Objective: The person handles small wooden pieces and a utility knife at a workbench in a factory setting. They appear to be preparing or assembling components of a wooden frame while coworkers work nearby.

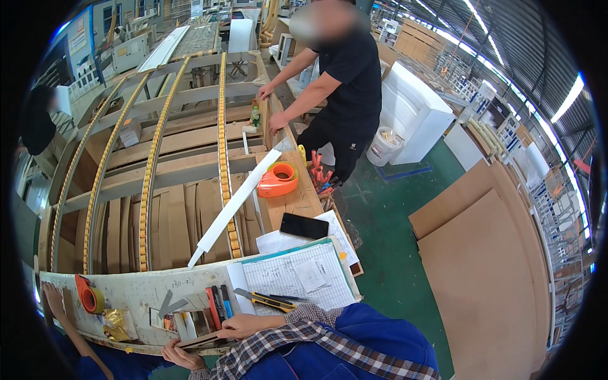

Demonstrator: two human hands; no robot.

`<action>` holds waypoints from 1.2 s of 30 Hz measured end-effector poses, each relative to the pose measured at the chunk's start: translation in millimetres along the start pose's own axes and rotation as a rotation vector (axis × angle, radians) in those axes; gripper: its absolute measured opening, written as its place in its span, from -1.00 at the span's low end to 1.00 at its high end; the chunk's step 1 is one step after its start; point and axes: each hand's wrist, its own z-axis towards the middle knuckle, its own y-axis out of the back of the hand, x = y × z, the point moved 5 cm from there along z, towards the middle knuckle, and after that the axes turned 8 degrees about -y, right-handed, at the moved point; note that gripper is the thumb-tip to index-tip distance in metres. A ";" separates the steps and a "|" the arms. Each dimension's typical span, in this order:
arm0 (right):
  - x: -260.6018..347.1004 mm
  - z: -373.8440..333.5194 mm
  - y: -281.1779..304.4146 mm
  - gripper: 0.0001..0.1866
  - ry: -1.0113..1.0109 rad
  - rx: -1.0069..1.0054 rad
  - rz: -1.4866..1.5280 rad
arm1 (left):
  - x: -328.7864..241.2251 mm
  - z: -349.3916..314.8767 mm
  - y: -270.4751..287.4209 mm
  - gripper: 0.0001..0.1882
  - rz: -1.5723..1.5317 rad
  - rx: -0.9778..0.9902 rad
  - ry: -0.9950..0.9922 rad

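A thin brown strip (204, 340) lies between my two hands at the bench's near edge; I cannot tell whether it is card or wood. My left hand (182, 354) is closed on its left end. My right hand (242, 326) is closed at its right end, fingertips on the strip. Just beyond sits a small open compartment (201, 322) with pale and brown pieces. Red, black and blue markers (220, 303) lie beside it. Right of these, a yellow-and-black utility knife (272, 300) and a pen (290, 297) rest on a clipboard of gridded sheets (288, 273).
Beyond are roller tracks (152, 171) over cardboard, a long white strip (235, 206), an orange tape dispenser (277, 180) and a phone (304, 226). A co-worker in black (351, 76) stands at the far right side. Another person's arm (69, 326) reaches in at left, near another tape dispenser (90, 296).
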 end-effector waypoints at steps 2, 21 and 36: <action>-3.6 3.5 -2.5 -0.47 0.022 -0.016 -0.025 | -0.6 0.7 -0.6 -0.62 -0.009 0.013 0.015; 10.0 -7.7 9.6 -0.52 -0.021 -0.087 0.153 | 13.5 -13.8 -3.5 -0.47 -0.067 -0.008 0.107; 5.2 -4.2 9.5 -0.53 -0.020 -0.105 0.151 | 15.1 -14.9 -4.2 -0.52 0.136 0.055 -0.014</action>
